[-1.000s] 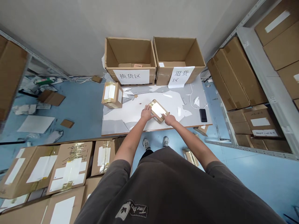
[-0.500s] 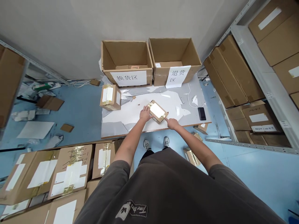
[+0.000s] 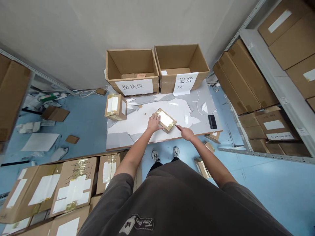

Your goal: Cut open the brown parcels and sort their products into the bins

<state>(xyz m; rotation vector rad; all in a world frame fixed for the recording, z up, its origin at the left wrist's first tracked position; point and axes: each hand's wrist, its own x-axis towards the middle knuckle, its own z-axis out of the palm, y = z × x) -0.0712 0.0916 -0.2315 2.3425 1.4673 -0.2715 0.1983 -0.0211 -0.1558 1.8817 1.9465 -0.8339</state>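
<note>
A small cardboard box (image 3: 166,120) with a white label and shiny tape lies tilted to the table's edge on the worktable (image 3: 118,137). My left hand (image 3: 154,123) grips its left side, fingers over the top and thumb along the near side. In my closed right hand (image 3: 187,133) is a slim reddish box cutter (image 3: 179,128), its tip pointing at the box's right corner. Whether the tip touches the cardboard is too small to tell.
Two large open cartons, the left one (image 3: 134,87) and the right one (image 3: 169,88), stand along the table's back with paper signs. A taped box (image 3: 115,107) sits at left, a black phone (image 3: 212,122) at right. Stacked boxes (image 3: 73,183) and a shelf (image 3: 278,98) flank me.
My right hand has drawn back slightly to the right from the box's corner, so the box cutter now shows. My left hand stays on the box. The view has shifted slightly.
</note>
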